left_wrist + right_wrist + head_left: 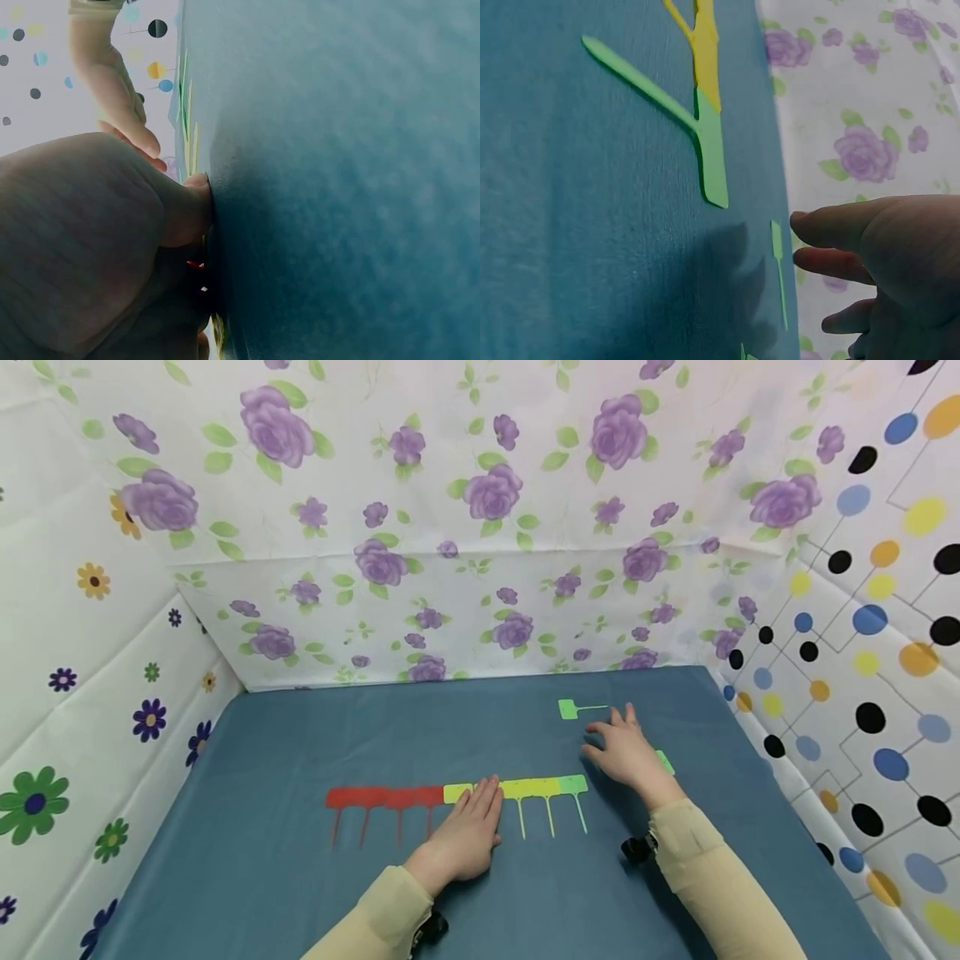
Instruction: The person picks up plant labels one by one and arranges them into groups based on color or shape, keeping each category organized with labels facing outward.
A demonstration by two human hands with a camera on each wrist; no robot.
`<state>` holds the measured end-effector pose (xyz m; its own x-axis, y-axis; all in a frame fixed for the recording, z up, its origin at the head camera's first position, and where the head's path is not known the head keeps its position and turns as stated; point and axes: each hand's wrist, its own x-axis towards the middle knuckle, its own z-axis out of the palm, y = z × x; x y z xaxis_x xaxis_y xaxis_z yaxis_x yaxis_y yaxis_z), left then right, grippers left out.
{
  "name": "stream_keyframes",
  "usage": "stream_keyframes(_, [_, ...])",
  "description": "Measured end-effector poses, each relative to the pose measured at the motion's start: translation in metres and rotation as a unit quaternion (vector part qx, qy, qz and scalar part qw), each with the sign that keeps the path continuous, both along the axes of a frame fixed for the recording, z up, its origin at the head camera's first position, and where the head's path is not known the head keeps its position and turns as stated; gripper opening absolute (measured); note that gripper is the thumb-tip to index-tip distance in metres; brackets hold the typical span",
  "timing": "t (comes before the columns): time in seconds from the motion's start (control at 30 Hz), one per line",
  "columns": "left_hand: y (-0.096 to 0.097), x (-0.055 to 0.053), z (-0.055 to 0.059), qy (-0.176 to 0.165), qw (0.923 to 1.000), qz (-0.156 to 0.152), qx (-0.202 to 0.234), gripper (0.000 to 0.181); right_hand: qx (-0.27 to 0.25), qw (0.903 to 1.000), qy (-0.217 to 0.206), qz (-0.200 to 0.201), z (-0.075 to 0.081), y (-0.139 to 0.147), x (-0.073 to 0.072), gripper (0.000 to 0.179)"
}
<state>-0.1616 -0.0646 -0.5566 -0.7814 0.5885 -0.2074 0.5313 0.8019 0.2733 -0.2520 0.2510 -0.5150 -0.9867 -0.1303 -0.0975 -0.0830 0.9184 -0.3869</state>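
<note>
A row of flat T-shaped plant labels lies across the cloth, heads edge to edge and stems toward me: red labels (386, 797) at left, yellow labels (531, 788) in the middle, one green label (573, 785) at the right end. My left hand (462, 839) rests over the yellow section with straight fingers, covering part of it. Fingers loosely spread, my right hand (624, 752) is above the cloth and holds nothing. Just beyond its fingertips lies a loose green label (568, 709), stem pointing right. Another green label (664, 762) is partly hidden behind the right wrist.
Blue-grey cloth (262, 877) covers the table. A rose-patterned sheet (480, 610) hangs along the back edge. Patterned sheets also stand on the left side (90, 718) and the right side (892, 693).
</note>
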Motion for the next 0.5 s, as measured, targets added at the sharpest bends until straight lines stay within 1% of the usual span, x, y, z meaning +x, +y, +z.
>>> stream_keyframes(0.07, [0.001, 0.0, 0.003, 0.004, 1.0, -0.001, -0.005, 0.07, 0.012, 0.9999, 0.002, -0.001, 0.002, -0.002, -0.007, 0.045])
stream_keyframes(0.2, [0.002, 0.0, 0.006, 0.005, 0.9999, 0.001, -0.016, 0.069, 0.038, 0.9992, 0.008, -0.006, -0.001, -0.006, -0.025, 0.047])
stream_keyframes(0.27, [0.001, -0.002, 0.003, 0.001, 1.0, 0.002, -0.008, 0.07, 0.054, 0.9984, 0.015, -0.004, -0.001, -0.008, -0.035, 0.049])
stream_keyframes(0.33, [0.001, -0.002, 0.002, 0.005, 1.0, 0.003, -0.008, 0.07, 0.067, 0.9976, 0.018, -0.003, -0.002, -0.009, -0.045, 0.052])
stream_keyframes(0.43, [-0.001, -0.002, -0.002, 0.012, 0.9999, 0.002, -0.002, 0.07, 0.072, 0.9973, 0.006, -0.009, -0.005, -0.011, -0.058, 0.056])
stream_keyframes(0.5, [-0.001, -0.001, -0.005, 0.017, 0.9999, 0.001, -0.002, 0.07, 0.07, 0.9973, -0.01, -0.016, -0.009, -0.013, -0.066, 0.061])
